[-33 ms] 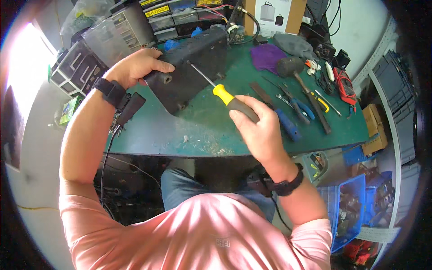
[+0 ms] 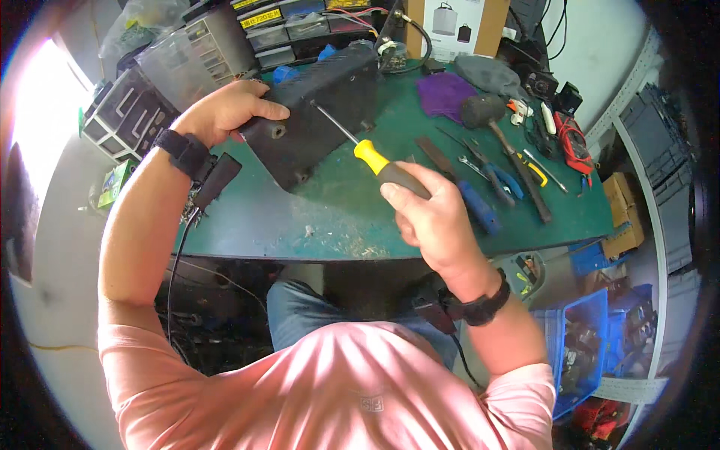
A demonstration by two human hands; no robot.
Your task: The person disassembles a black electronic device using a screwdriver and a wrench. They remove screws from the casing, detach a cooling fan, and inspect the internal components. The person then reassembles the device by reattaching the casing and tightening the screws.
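A long black housing (image 2: 315, 124) lies tilted on the green bench mat (image 2: 315, 217). My left hand (image 2: 225, 111) grips its left end from above, a black watch on that wrist. In my right hand (image 2: 435, 214) is a screwdriver (image 2: 367, 156) with a yellow and dark grey handle. Its thin shaft points up-left and the tip rests on the top face of the housing. My right wrist also carries a black band.
To the right on the mat lie a black rubber mallet (image 2: 484, 112), a purple cloth (image 2: 442, 94), blue-handled pliers (image 2: 499, 176), a file and a red meter (image 2: 574, 142). Drawer cabinets (image 2: 217, 45) stand at the back left. A blue bin (image 2: 581, 352) sits on the floor at the right.
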